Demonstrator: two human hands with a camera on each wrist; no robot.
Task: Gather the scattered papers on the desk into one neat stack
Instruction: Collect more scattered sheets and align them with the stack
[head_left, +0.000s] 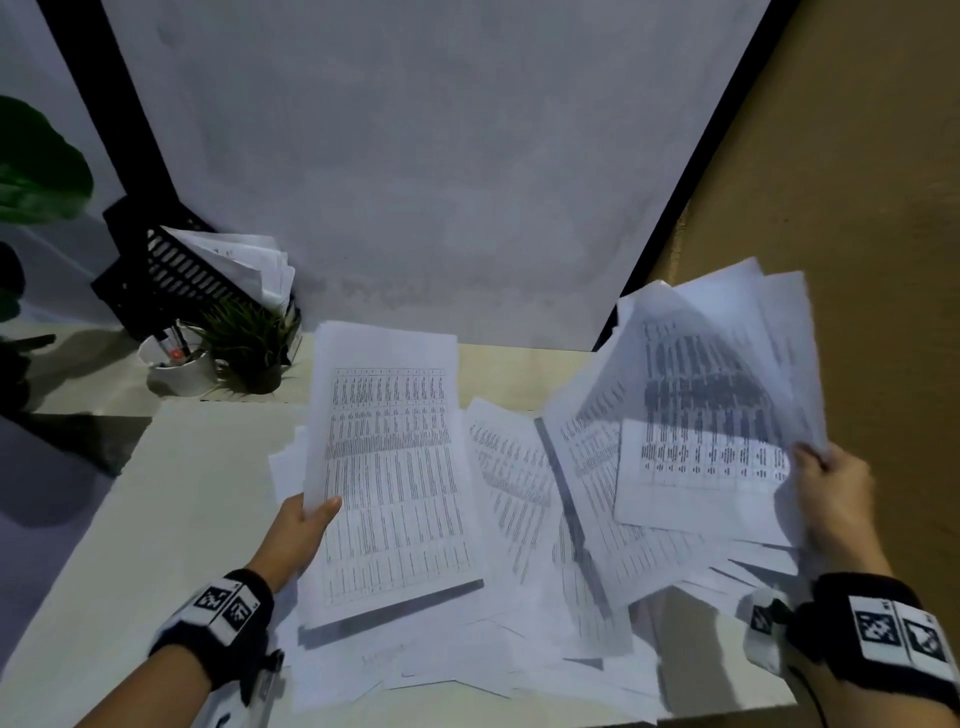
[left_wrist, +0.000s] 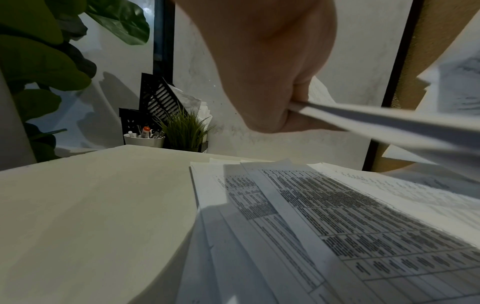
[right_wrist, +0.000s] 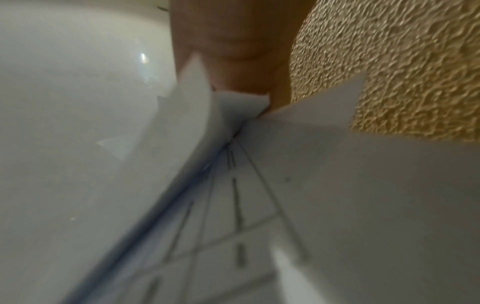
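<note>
My left hand (head_left: 304, 525) reached forward over the desk (head_left: 156, 519), thumb on top, pinching the near-left edge of a flat bundle of sheets (head_left: 389, 467). From the left wrist view the fingers (left_wrist: 270, 61) were curled under and the bundle (left_wrist: 389, 121) sat clamped as a thin wedge, lifted clear of the papers below. My right hand (head_left: 831, 499) was raised at the desk's right edge, thumb over, gripping a fanned handful of pages (head_left: 701, 415) by their lower right corners. Those pages tilted up and splayed out, corners misaligned; the right wrist view was blurred but showed several sheet corners (right_wrist: 241, 102) converging into the grip.

All sheets were thin white paper printed with dense tables. The rest of the pile (head_left: 519, 597) lay loose and overlapping on the smooth pale desk between my hands. Back left: black slotted file tray (head_left: 171, 270) with paper in it, white pen cup (head_left: 179, 364), small grassy potted plant (head_left: 249, 343). Right wall (head_left: 857, 208) was rough tan texture.
</note>
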